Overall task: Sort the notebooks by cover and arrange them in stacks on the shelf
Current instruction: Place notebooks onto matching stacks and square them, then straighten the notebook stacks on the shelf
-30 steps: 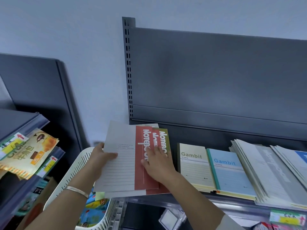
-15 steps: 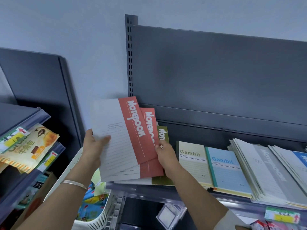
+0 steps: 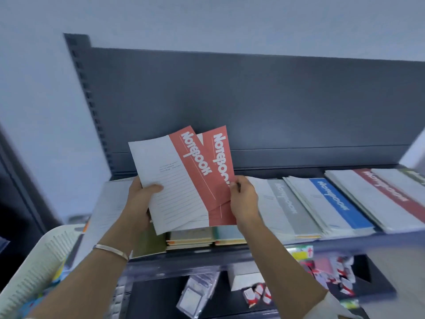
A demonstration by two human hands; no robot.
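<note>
Two red-and-white notebooks (image 3: 184, 180) are held fanned and tilted above the dark shelf (image 3: 230, 256). My left hand (image 3: 140, 201) grips their left edge, thumb on the lined white cover. My right hand (image 3: 243, 201) pinches the right edge of the rear red notebook (image 3: 220, 162). On the shelf lie stacks with grey (image 3: 285, 201), blue (image 3: 333, 201) and dark red (image 3: 388, 192) spines to the right. An olive-covered notebook (image 3: 149, 244) and the Gambit notebooks (image 3: 190, 238) lie under my hands, partly hidden.
A white slatted basket (image 3: 32, 272) stands at the lower left with colourful items inside. Below the shelf, small packets (image 3: 257, 293) and plastic-wrapped goods (image 3: 195, 293) lie on a lower level. The dark back panel (image 3: 253, 107) rises behind the shelf.
Both hands lifted the two red notebooks off the shelf and moved them right, leaving the olive one behind. The view swung right, showing more stacks.
</note>
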